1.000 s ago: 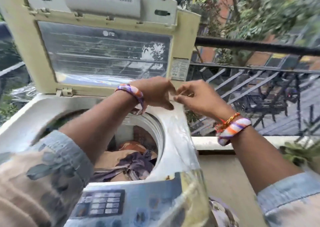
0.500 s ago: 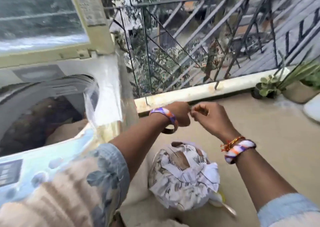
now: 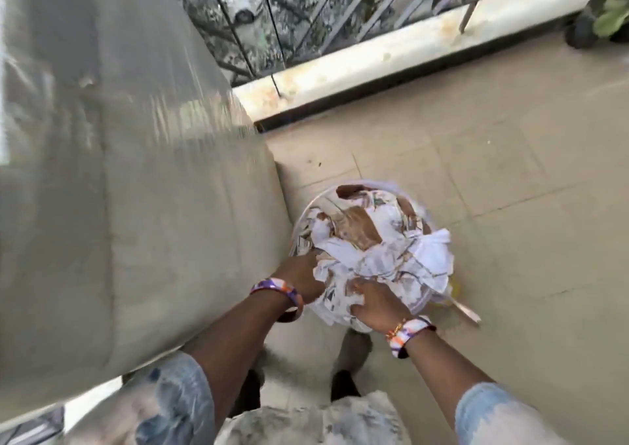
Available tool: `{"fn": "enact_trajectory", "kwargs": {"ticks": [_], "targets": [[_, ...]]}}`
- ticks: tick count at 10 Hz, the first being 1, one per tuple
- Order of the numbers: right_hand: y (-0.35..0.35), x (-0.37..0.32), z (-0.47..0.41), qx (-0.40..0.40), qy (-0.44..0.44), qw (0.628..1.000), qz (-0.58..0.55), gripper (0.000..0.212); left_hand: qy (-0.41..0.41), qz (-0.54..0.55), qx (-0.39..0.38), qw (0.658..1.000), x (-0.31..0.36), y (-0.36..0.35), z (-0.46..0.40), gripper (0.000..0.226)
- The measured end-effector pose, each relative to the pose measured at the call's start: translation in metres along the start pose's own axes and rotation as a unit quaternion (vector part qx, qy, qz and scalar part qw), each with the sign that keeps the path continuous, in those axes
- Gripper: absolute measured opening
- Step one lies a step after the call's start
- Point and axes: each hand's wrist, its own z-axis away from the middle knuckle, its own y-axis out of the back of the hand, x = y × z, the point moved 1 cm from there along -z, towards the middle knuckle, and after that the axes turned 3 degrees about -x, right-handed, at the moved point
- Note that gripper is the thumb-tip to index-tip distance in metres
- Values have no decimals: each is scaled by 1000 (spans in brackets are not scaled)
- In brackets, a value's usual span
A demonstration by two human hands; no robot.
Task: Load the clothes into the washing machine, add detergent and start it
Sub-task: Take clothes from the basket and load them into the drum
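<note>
**Lifting the last bundle from the basket: grip and carry**

While the crumpled white cloth with brown printed patches (image 3: 371,240) sits heaped in a round pale basket (image 3: 308,211) on the tiled balcony floor (image 3: 493,179), both hands are already on its near edge. The left hand (image 3: 301,272) has its fingers pushed into the folds on the side nearest the machine; the right hand (image 3: 376,303) lies over the front of the heap with its fingers curled into the fabric. Both appear to be gathering cloth, not yet lifting it.

Assessment: the step in hand is the pick-up of this load. The cloth is loose and overhangs the basket rim on the right, so a shallow pinch would likely leave a trailing end. The sounder method is to work both hands deeper, under the bulk, and bunch the overhang inward before raising it. The basket looks light; it may come up with the cloth unless the fabric is freed from the rim first.

The beige plastic-wrapped side of the washing machine (image 3: 136,189) stands just beside the basket, to its left. A thin pale stick-like object (image 3: 466,308), too blurred to identify, lies on the floor by the basket's right edge. Beyond runs a stained concrete kerb (image 3: 391,53) carrying a dark metal railing (image 3: 323,5).
</note>
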Motion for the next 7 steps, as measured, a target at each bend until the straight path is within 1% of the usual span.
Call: {"fn": "enact_trajectory", "kwargs": {"ticks": [1,2,3,4,5,6,7], "targets": [[-12,9,-33,-11,2,998,64,71,38,4,-11,999,-27,-24,-27,48],[-12,13,-63,-26,-49,991,122,80,64,19,-26,997,-46,-43,-47,53],[-13,23,-87,-13,-127,980,155,79,73,23,-31,997,-55,-56,-63,54],[-5,26,-96,52,-117,965,231,57,76,24,-27,996,-60,-60,-70,55],[11,13,-86,61,-130,979,143,41,90,55,-24,994,-55,-60,-69,54],[17,-13,-54,137,-63,988,-17,32,150,279,-17,948,-45,-55,-65,34],[3,-45,-11,136,67,973,-175,24,198,508,-33,838,-30,-43,-57,40]]}}
